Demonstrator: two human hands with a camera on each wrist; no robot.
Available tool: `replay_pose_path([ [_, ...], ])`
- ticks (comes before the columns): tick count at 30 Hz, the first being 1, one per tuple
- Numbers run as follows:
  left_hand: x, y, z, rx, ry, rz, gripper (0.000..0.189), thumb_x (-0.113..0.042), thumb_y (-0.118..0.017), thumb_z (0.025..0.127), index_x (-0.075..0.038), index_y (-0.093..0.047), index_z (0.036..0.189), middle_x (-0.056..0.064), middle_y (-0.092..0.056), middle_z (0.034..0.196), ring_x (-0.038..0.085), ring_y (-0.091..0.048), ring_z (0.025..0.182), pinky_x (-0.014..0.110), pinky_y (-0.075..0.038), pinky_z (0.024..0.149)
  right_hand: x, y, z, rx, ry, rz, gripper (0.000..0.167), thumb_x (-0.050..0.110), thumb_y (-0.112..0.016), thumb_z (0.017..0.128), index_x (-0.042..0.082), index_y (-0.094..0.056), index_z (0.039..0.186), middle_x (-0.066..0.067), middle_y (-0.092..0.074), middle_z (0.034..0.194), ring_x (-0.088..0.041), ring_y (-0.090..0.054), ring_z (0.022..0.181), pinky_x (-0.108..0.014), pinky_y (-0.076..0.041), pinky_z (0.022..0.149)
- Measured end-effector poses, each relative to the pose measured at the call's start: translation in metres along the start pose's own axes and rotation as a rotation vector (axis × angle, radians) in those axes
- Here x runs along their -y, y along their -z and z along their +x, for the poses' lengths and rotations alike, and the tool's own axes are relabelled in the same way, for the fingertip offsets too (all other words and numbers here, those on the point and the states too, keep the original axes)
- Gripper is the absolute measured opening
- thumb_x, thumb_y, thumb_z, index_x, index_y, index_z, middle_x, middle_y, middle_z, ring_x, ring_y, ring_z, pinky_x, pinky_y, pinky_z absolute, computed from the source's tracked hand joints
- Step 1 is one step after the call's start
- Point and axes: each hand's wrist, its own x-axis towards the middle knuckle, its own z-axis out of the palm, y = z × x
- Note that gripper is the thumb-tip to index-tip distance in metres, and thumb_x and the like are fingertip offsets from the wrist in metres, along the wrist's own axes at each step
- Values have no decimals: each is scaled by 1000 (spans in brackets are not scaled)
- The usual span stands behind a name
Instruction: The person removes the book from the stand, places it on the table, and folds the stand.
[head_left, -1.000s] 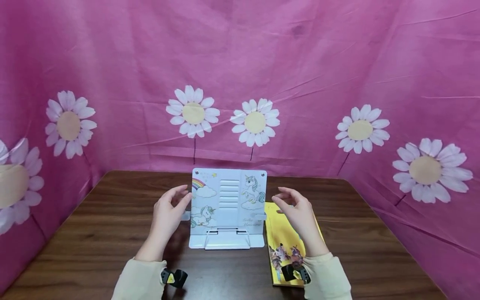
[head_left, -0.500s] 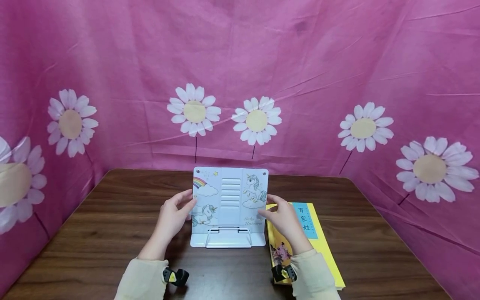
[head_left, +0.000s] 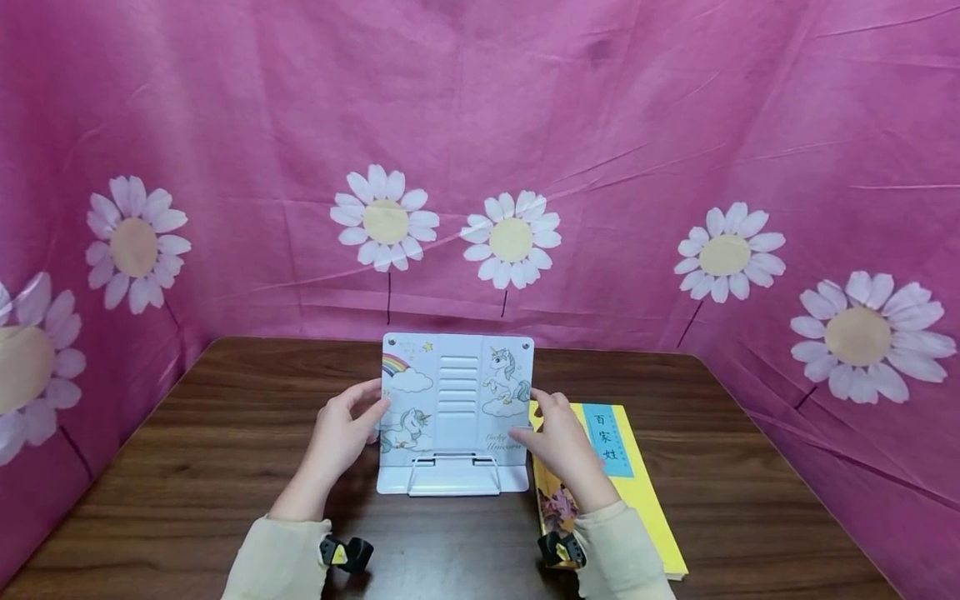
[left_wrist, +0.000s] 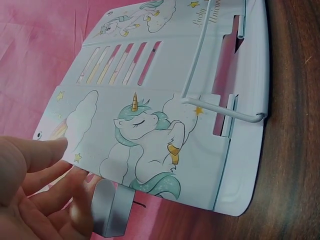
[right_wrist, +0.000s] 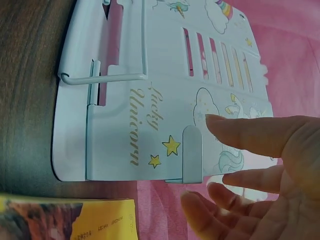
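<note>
A white book stand point(head_left: 459, 429) printed with unicorns stands upright on the table, its wire page holder point(head_left: 454, 475) at the lower front. At its left edge my left hand point(head_left: 335, 437) has its thumb on the front and fingers behind, beside a folding side clip point(left_wrist: 111, 207) that sticks out in the left wrist view. My right hand point(head_left: 564, 450) straddles the right edge, thumb over the printed face and fingers round behind. The right side clip point(right_wrist: 192, 155) lies folded over the front beneath that thumb. Part of the fingers is hidden behind the stand.
A yellow book point(head_left: 645, 521) with a blue title panel lies on the wooden table point(head_left: 750, 508) right of the stand, partly beneath my right forearm. A pink cloth point(head_left: 600, 108) with white daisies hangs around the table's back and sides.
Both hands have moved in from beside the stand to its edges. The right hand has come left and lower, uncovering the book's title. The left clip, earlier seen sticking out, is now mostly covered.
</note>
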Motion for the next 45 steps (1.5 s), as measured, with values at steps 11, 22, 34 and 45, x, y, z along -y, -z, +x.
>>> replay_pose_path([
  [11, -2, 6, 0, -49, -14, 97, 39, -27, -58, 100, -8, -60, 134, 15, -67, 124, 27, -60, 109, 40, -47, 90, 2, -6, 3, -3, 5, 125, 64, 16, -73, 87, 3, -47, 144, -4, -58, 88, -16, -58, 75, -26, -45, 57],
  [22, -5, 9, 0, -63, -57, 34, 42, -25, -60, 99, -9, -57, 138, 16, -65, 128, 27, -61, 109, 32, -48, 83, 1, -9, 4, -12, 6, 154, 67, 16, -73, 89, 3, -43, 148, -9, -60, 99, -20, -57, 84, -28, -51, 66],
  [34, -10, 9, -1, -65, -163, -92, 54, -16, -63, 97, -10, -45, 148, 18, -60, 134, 27, -64, 110, 19, -50, 71, -1, -12, 1, 0, 12, 144, 71, 19, -73, 89, 6, -39, 151, -8, -57, 97, -21, -57, 86, -29, -51, 65],
  [45, -14, 13, -2, -102, -124, -77, 47, -18, -60, 99, -15, -50, 145, 14, -63, 130, 8, -58, 89, 29, -56, 60, -12, -3, 2, 27, 6, 169, 63, 18, -76, 87, 12, -50, 144, -11, -63, 111, -21, -65, 81, -31, -54, 66],
])
